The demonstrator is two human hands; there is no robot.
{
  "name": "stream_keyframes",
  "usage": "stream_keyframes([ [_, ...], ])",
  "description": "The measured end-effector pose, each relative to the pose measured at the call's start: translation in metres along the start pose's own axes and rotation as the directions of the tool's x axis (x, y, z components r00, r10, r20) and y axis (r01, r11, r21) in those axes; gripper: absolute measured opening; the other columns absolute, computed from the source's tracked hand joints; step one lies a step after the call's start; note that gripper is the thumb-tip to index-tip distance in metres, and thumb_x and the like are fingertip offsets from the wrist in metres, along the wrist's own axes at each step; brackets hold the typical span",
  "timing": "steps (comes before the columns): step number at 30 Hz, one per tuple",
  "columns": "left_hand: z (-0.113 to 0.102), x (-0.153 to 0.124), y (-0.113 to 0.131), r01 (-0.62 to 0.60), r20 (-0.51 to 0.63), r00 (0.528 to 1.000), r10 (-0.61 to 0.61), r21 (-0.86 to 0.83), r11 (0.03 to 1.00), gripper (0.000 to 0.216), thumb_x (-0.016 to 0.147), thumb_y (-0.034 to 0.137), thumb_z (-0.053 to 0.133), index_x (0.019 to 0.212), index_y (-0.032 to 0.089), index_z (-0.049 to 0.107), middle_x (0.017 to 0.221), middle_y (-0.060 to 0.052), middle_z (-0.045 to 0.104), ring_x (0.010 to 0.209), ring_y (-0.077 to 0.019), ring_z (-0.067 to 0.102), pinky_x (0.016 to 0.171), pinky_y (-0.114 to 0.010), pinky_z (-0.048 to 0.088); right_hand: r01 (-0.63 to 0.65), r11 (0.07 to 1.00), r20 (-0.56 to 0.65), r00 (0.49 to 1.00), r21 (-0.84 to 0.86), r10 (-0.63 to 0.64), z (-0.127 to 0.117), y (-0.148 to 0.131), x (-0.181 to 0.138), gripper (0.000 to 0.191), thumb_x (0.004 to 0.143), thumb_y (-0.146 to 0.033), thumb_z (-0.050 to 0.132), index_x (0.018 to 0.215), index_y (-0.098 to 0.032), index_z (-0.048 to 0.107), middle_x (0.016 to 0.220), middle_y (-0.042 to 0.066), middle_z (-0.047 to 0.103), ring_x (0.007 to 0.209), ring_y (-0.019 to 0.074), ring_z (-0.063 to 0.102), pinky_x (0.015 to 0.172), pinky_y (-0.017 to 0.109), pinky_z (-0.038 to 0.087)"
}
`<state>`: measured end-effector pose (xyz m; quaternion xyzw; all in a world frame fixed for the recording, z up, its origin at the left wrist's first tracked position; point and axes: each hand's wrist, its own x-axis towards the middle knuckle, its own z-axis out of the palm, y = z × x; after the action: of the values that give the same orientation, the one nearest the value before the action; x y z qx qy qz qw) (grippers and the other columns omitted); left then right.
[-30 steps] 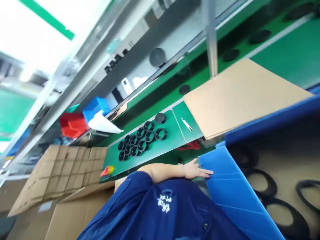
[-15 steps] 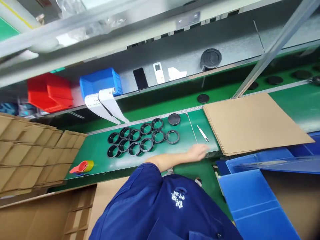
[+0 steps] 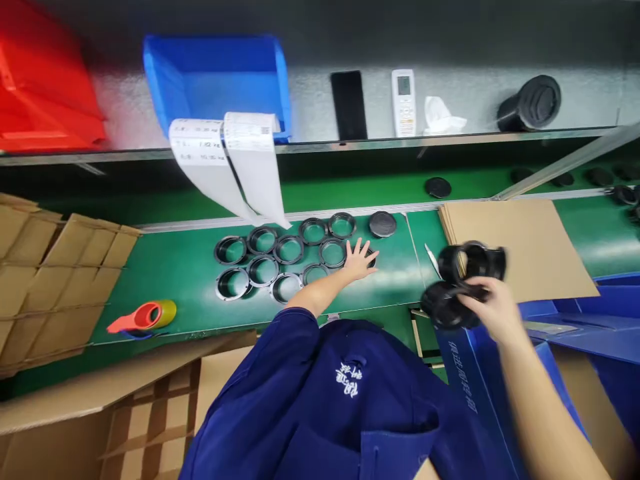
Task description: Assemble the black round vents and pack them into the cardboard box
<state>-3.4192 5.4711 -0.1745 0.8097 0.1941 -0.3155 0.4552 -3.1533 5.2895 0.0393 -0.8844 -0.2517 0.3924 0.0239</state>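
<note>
My left hand (image 3: 357, 262) reaches over the green bench with its fingers spread flat, resting on or just above a black ring (image 3: 371, 259) that it partly covers. More black rings (image 3: 263, 270) stand in two uneven rows to its left. A round black cap (image 3: 383, 225) lies just beyond its fingertips. On the right, my right hand (image 3: 493, 310) is closed on a cluster of black rings (image 3: 447, 303), lifted in front of the cardboard sheets. Motion blurs this cluster, so its exact number cannot be told.
Flat cardboard sheets (image 3: 520, 247) and a white knife-like tool (image 3: 433, 260) lie on the bench. Blue boxes (image 3: 465, 380) stand below right. A tape roll (image 3: 165, 313) lies left, near stacked cardboard dividers (image 3: 55, 287). Overhead, a shelf bears a blue bin (image 3: 220, 87) and a phone (image 3: 349, 105).
My right hand has come into view with black rings in it. My left hand has moved left from the bench's front edge to the rings. The view has shifted and come closer.
</note>
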Motion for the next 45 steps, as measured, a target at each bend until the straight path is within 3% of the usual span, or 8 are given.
stream_keyframes([
  [6, -0.002, -0.083, -0.031, -0.013, -0.18, 0.984, 0.012, -0.005, 1.0, 0.069, 0.101, 0.057, 0.057, 0.161, 0.024, 0.047, 0.177, -0.016, 0.021, 0.165, -0.0397, 0.011, 0.128, -0.075, 0.0, -0.28, 0.945, 0.181, 0.934, -0.169, 0.309, 0.138, -0.052, 0.057, 0.035, 0.073, -0.016, 0.075, 0.108, -0.014, 0.07, 0.126, 0.017, 0.06, 0.084, 0.0198, 0.066, 0.088, 0.04, 0.056],
  [12, 0.026, -0.188, -0.069, 0.124, -0.158, 0.98, -0.118, 0.03, 0.992, 0.066, 0.098, 0.051, 0.064, 0.158, 0.028, 0.053, 0.175, -0.017, 0.025, 0.163, -0.0432, 0.018, 0.126, -0.078, 0.004, -0.279, 0.921, 0.274, 0.895, -0.27, 0.352, 0.193, -0.065, 0.07, 0.045, 0.087, -0.022, 0.073, 0.131, -0.015, 0.064, 0.151, 0.019, 0.04, 0.095, 0.0178, 0.069, 0.098, 0.035, 0.052],
  [19, 0.041, -0.189, -0.093, 0.287, -0.133, 0.952, -0.274, 0.091, 0.953, 0.059, 0.102, 0.032, 0.057, 0.161, 0.031, 0.048, 0.175, -0.016, 0.024, 0.163, -0.0399, 0.022, 0.125, -0.08, 0.007, -0.159, 0.929, 0.39, 0.874, -0.334, 0.29, 0.18, -0.063, 0.094, 0.079, 0.084, -0.052, 0.083, 0.152, -0.025, 0.055, 0.166, 0.022, 0.028, 0.119, 0.0335, 0.069, 0.106, 0.047, 0.053],
  [24, 0.038, -0.184, -0.094, 0.302, -0.15, 0.946, -0.287, 0.089, 0.949, 0.061, 0.102, 0.037, 0.059, 0.161, 0.028, 0.048, 0.173, -0.016, 0.03, 0.162, -0.0392, 0.027, 0.126, -0.077, 0.003, -0.132, 0.954, 0.181, 0.966, -0.27, 0.185, 0.155, -0.065, 0.151, 0.042, 0.104, -0.042, 0.055, 0.135, -0.017, 0.068, 0.145, 0.022, 0.055, 0.136, 0.0358, 0.057, 0.115, 0.047, 0.046],
  [33, 0.029, -0.207, -0.035, 0.521, -0.247, 0.837, -0.488, 0.091, 0.848, 0.064, 0.097, 0.027, 0.061, 0.16, 0.025, 0.05, 0.172, -0.018, 0.035, 0.159, -0.0401, 0.033, 0.126, -0.072, 0.02, -0.285, 0.957, 0.269, 0.928, 0.06, 0.259, 0.189, -0.07, 0.264, 0.029, 0.096, -0.031, 0.069, 0.116, -0.01, 0.069, 0.113, 0.018, 0.074, 0.114, 0.0277, 0.07, 0.104, 0.038, 0.053],
  [40, 0.03, -0.182, 0.037, 0.477, -0.326, 0.682, -0.655, -0.482, 0.736, 0.048, 0.097, 0.03, 0.056, 0.145, 0.028, 0.06, 0.157, -0.012, 0.056, 0.149, -0.0369, 0.049, 0.126, -0.061, 0.038, -0.278, 0.905, 0.405, 0.905, 0.322, 0.134, 0.182, -0.081, 0.272, 0.036, 0.087, -0.043, 0.078, 0.078, -0.022, 0.05, 0.08, 0.003, 0.063, 0.072, 0.0158, 0.062, 0.071, 0.031, 0.059],
  [43, 0.014, -0.148, 0.054, 0.359, -0.302, 0.604, -0.738, -0.723, 0.59, 0.05, 0.1, 0.039, 0.056, 0.149, 0.031, 0.051, 0.151, -0.012, 0.059, 0.142, -0.0333, 0.056, 0.12, -0.059, 0.048, -0.158, 0.888, 0.488, 0.869, 0.431, -0.083, 0.169, -0.096, 0.256, 0.043, 0.082, -0.047, 0.08, 0.075, -0.023, 0.046, 0.081, 0.001, 0.063, 0.072, 0.0148, 0.061, 0.074, 0.029, 0.056],
  [45, -0.005, -0.126, 0.058, 0.263, -0.233, 0.591, -0.772, -0.85, 0.457, 0.057, 0.105, 0.046, 0.048, 0.158, 0.028, 0.036, 0.154, -0.017, 0.055, 0.141, -0.0323, 0.058, 0.113, -0.058, 0.054, -0.025, 0.852, 0.535, 0.788, 0.522, -0.304, 0.161, -0.113, 0.238, 0.045, 0.082, -0.053, 0.078, 0.075, -0.022, 0.046, 0.086, 0.003, 0.067, 0.079, 0.0167, 0.062, 0.078, 0.029, 0.054],
])
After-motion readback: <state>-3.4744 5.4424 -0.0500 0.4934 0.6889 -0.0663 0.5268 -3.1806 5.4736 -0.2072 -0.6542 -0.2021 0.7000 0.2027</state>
